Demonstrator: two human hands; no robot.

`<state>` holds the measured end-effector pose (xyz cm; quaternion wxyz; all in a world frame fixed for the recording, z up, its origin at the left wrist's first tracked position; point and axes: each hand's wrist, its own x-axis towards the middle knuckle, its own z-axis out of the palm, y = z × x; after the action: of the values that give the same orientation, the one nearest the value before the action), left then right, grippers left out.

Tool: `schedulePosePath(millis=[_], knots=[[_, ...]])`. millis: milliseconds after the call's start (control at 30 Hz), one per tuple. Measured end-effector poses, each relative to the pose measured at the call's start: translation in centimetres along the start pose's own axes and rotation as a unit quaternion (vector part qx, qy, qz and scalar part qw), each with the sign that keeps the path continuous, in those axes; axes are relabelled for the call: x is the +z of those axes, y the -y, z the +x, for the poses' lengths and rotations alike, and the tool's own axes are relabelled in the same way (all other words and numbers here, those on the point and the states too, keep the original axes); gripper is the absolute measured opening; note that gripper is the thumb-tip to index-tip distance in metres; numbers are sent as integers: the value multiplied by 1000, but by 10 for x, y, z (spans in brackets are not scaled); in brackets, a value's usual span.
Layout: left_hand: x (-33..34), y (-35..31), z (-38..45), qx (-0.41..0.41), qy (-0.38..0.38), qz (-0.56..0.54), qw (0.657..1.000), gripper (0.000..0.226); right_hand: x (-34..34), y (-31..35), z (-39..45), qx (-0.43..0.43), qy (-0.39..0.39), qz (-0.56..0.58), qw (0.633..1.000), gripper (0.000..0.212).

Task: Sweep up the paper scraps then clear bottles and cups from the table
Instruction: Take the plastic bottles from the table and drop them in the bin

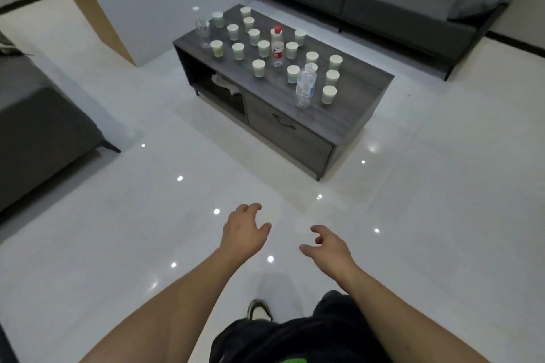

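Grey wood-grain table [348, 115] with round paper cups [259, 68], clear bottles [306, 85]; both hands [243, 234] open, empty.

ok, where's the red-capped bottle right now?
In the head view the red-capped bottle stands upright near the middle of the grey coffee table, ringed by paper cups, well ahead of both empty hands.

Both bare arms reach forward, left hand [243, 231] and right hand [328, 246] near each other, palms down, fingers loosely curled, spread and holding nothing.
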<state>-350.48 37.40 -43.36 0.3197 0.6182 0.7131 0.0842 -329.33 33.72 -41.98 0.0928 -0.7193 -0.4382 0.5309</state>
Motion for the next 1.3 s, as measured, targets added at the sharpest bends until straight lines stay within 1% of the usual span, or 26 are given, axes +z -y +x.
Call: schedulePosePath(millis=[133, 233, 333, 467, 567, 633, 833, 933, 1033, 1133, 1233, 1300], knots=[[-23, -4, 78, 3, 8, 10, 1000, 55, -11, 47, 59, 21, 2, 12, 1000, 66], [-40, -7, 144, 1, -2, 11, 1000, 56, -24, 84, 122, 3, 0, 5, 1000, 62], [-64, -17, 210, -13, -13, 20, 1000, 57, -39, 129, 186, -10, 11, 20, 1000, 64], [-102, -42, 284, -44, -31, 29, 998, 56, -72, 194, 255, -23, 37, 41, 998, 65], [-123, -65, 334, -43, -44, 31, 998, 55, -103, 236, 299, -42, 35, 50, 997, 66], [-128, -77, 363, -40, -41, 24, 998, 56, -122, 256, 325, -40, 34, 48, 997, 67], [-120, -101, 442, -28, 31, 25, 999, 58, -158, 277, 384, 9, 5, 63, 998, 69], [-124, -112, 495, 9, 48, 34, 998, 57, -175, 293, 418, 33, -34, 68, 997, 71], [-137, -121, 560, 32, 42, 23, 998, 57, -194, 323, 463, 43, -85, 62, 994, 70], [-154, -127, 626, 52, 63, 24, 996, 60, -217, 358, 510, 65, -124, 45, 989, 66], [-174, -133, 687, 67, 98, 30, 992, 61, -229, 384, 542, 117, -148, 31, 982, 74], [-185, -137, 727, 76, 116, 22, 990, 60, -229, 396, 562, 146, -151, -7, 978, 76]])
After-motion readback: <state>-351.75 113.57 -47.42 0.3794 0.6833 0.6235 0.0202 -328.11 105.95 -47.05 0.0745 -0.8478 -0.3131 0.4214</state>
